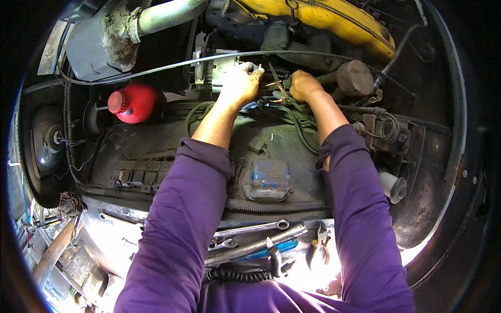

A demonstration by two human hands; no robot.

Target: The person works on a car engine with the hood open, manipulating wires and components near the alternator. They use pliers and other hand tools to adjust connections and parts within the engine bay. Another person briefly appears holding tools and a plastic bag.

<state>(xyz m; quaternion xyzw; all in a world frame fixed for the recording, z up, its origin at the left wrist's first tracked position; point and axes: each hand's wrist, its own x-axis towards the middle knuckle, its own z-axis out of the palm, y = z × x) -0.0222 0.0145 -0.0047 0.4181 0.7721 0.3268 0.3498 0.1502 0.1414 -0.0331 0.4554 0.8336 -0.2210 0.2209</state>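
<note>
In an engine bay, my left hand is raised beside the silver alternator, with thumb and fingers pinched near a thin wire tip. Just to the right, my right hand has curled fingers on a bundle of dark wires; what exactly they grip is partly hidden. Between the two hands are bare copper-coloured wire strands and dark leads. A long cable runs across just above both hands.
A yellow engine cover, grey air housing, red bottle and cylindrical cap surround the work area. Below lie a small blue-grey box, wrenches, pliers and a black coiled cord.
</note>
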